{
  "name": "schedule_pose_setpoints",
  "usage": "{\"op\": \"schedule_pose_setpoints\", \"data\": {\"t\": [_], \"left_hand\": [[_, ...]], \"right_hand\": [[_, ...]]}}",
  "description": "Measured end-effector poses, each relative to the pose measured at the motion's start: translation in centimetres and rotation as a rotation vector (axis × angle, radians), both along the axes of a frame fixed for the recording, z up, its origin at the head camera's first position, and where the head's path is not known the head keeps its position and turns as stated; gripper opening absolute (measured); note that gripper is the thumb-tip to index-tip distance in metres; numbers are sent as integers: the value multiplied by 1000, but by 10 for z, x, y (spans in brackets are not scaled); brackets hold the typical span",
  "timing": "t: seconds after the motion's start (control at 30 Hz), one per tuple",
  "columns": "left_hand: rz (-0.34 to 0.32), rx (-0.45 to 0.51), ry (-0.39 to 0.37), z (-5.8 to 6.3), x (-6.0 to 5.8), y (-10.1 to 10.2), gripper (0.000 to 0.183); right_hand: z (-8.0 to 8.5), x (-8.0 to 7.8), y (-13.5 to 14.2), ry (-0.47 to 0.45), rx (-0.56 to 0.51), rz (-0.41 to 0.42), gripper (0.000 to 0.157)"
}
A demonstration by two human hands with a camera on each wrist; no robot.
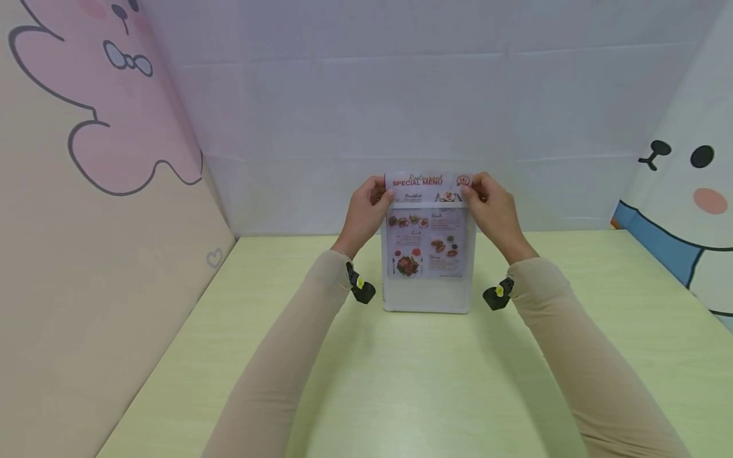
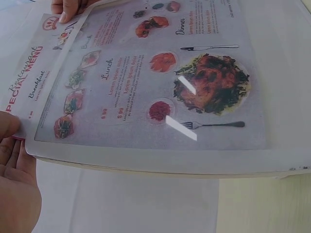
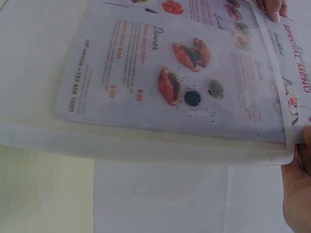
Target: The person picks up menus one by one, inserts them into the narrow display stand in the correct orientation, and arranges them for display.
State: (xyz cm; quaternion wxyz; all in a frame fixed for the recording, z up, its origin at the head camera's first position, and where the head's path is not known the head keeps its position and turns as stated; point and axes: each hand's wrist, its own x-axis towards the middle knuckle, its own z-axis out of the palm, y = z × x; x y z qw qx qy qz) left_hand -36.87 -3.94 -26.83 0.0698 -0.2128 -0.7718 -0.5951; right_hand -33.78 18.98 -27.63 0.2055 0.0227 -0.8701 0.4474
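Note:
A printed restaurant menu sheet (image 1: 426,245) sits mostly inside a clear-fronted white stand (image 1: 426,296), its titled top strip sticking out above the stand's upper edge. My left hand (image 1: 368,207) pinches the sheet's top left corner between thumb and fingers. At the opposite corner, my right hand (image 1: 494,210) pinches it the same way. The left wrist view shows the menu (image 2: 160,73) behind the glossy front, with my left hand (image 2: 19,170) at the edge. In the right wrist view, my right hand (image 3: 299,189) is at the sheet's corner. A white band lies below the sheet inside the stand.
The stand rests upright on a pale yellow-green table (image 1: 401,381). Behind it hangs a white creased backdrop (image 1: 343,114). A side panel with a pink cartoon figure (image 1: 120,127) stands at left, and one with a white cartoon animal (image 1: 687,210) at right.

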Motion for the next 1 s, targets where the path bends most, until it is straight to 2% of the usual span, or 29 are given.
{"op": "schedule_pose_setpoints", "data": {"t": [0.1, 0.2, 0.4, 0.7, 1.0], "left_hand": [[-1, -3, 2, 7, 8, 0, 21], [2, 0, 1, 8, 10, 0, 20], [2, -3, 3, 9, 12, 0, 20], [-8, -1, 2, 9, 13, -1, 21], [-5, -1, 2, 6, 9, 0, 21]], "right_hand": [[1, 0, 0, 1, -8, 1, 29], [2, 1, 0, -4, -28, 13, 33], [2, 2, 0, -6, -57, 33, 37], [0, 2, 0, 10, -18, 0, 31], [1, 3, 1, 3, -10, 19, 28]]}}
